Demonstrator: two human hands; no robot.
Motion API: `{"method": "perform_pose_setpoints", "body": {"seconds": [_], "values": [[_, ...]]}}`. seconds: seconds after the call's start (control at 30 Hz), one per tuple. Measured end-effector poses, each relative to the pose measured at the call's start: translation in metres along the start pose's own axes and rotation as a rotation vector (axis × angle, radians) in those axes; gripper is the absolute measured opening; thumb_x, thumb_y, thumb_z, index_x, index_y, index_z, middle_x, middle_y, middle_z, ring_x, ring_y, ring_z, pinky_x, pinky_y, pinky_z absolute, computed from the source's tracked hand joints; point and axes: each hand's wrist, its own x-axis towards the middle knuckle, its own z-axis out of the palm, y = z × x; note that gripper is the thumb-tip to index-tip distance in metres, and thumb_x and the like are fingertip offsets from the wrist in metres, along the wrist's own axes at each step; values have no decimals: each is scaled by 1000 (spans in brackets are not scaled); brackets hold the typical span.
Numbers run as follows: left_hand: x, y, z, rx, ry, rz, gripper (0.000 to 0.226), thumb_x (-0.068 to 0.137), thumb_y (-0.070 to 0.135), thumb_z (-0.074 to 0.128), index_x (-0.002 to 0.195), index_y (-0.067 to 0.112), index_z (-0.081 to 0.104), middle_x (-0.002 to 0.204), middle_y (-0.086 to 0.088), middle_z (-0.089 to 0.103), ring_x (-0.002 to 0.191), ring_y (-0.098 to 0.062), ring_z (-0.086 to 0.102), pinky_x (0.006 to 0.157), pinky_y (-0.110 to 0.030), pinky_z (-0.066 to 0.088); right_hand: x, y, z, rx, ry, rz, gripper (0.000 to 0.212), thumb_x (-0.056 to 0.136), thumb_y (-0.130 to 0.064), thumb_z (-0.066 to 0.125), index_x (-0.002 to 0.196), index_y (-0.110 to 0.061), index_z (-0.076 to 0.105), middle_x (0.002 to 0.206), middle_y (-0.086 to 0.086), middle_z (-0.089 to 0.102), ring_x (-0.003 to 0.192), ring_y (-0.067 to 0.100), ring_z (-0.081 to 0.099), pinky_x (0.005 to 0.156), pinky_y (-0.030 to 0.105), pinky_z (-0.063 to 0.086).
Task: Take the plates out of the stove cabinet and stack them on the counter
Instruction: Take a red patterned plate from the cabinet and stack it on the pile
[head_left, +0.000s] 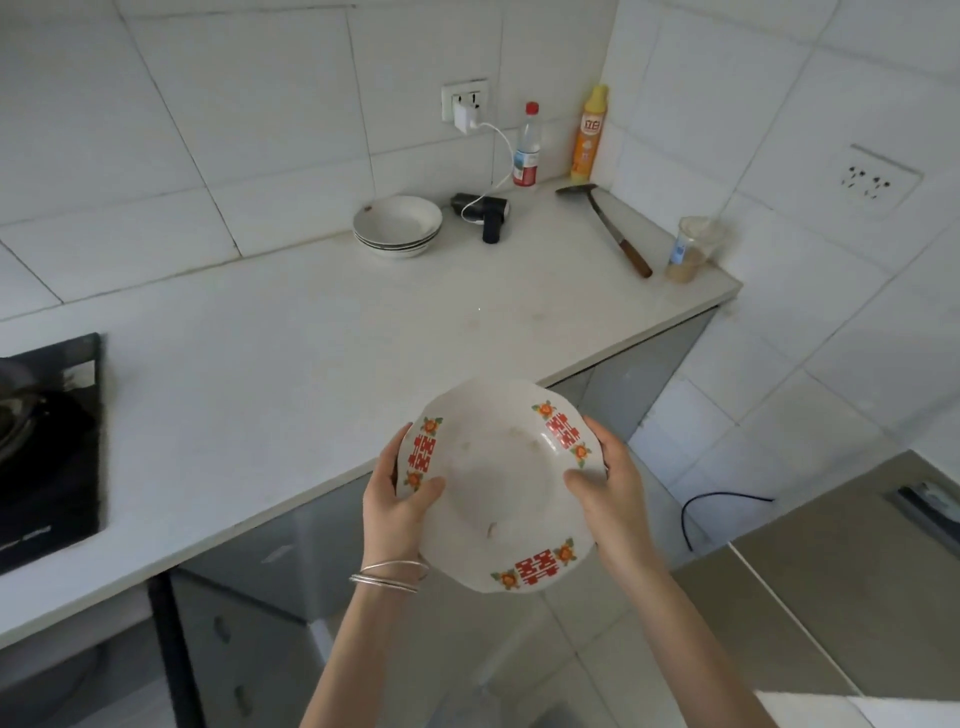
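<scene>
A white plate (501, 483) with red characters and orange flowers on its rim is held in the air, just in front of the counter's front edge. My left hand (397, 501) grips its left rim and my right hand (608, 480) grips its right rim. Far back on the white counter (270, 364) stands a small stack of white plates (397, 226) with dark rim lines. Below the counter, at the lower left, an open cabinet (78, 670) shows under the stove; its inside is dim.
A black stove (47, 441) with a pan sits at the left. At the back stand a black device (480, 210) on a charger cable, a clear bottle (527, 148), an orange bottle (587, 135), a ladle (608, 223) and a plastic cup (693, 249).
</scene>
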Motion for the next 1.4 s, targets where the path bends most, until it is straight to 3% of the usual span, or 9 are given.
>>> {"method": "perform_pose_setpoints", "body": {"seconds": [0.23, 0.4, 0.63, 0.93, 1.17, 1.27, 1.33, 1.4], "values": [[74, 3, 30, 6, 102, -5, 84, 49, 33, 72, 128, 15, 49, 119, -8, 60, 105, -29, 59, 84, -53, 52, 105, -8, 14, -63, -84, -21, 55, 72, 10, 52, 116, -24, 56, 100, -2, 66, 92, 17, 63, 71, 32, 54], [140, 12, 57, 25, 186, 35, 86, 47, 33, 69, 127, 12, 50, 116, -8, 62, 102, -27, 60, 83, -49, 53, 189, -21, 26, -97, -134, -33, 59, 75, 7, 53, 124, -26, 50, 112, -4, 62, 99, 13, 61, 82, 38, 55], [229, 29, 94, 19, 323, 29, 77, 52, 21, 69, 126, 12, 51, 116, -11, 62, 102, -32, 59, 83, -52, 52, 303, -51, 45, -108, -263, -54, 58, 78, 6, 55, 126, -26, 49, 117, -5, 60, 99, 13, 61, 78, 34, 57], [337, 47, 99, -37, 422, 10, 91, 45, 33, 70, 128, 8, 46, 124, -16, 56, 111, -34, 55, 95, -55, 44, 414, -85, 100, -108, -369, -15, 57, 76, 7, 53, 119, -31, 50, 105, -9, 61, 92, 9, 61, 63, 19, 51], [450, 62, 78, 2, 463, 18, 79, 43, 28, 65, 118, 8, 48, 112, -15, 58, 98, -31, 57, 84, -47, 50, 504, -106, 177, -206, -397, -90, 50, 74, 4, 57, 111, -29, 52, 97, -4, 60, 90, 12, 58, 67, 26, 53], [498, 63, 70, 0, 500, 6, 70, 51, 12, 57, 120, 5, 50, 112, -16, 58, 95, -29, 56, 82, -44, 50, 536, -114, 207, -244, -392, -141, 33, 75, 9, 55, 99, -14, 58, 89, 7, 62, 81, 25, 59, 66, 35, 53], [525, 62, 65, 9, 531, -6, 67, 52, 10, 53, 120, 5, 52, 115, -17, 58, 98, -30, 56, 84, -44, 50, 555, -114, 225, -284, -361, -160, 27, 75, 10, 53, 99, 1, 58, 92, 19, 63, 87, 34, 59, 69, 44, 51], [549, 56, 60, 5, 554, -17, 68, 53, 11, 52, 120, 4, 53, 113, -15, 59, 97, -29, 57, 86, -44, 49, 574, -110, 239, -324, -352, -144, 28, 78, 8, 54, 104, 0, 57, 89, 15, 62, 87, 30, 61, 73, 44, 52]]}}
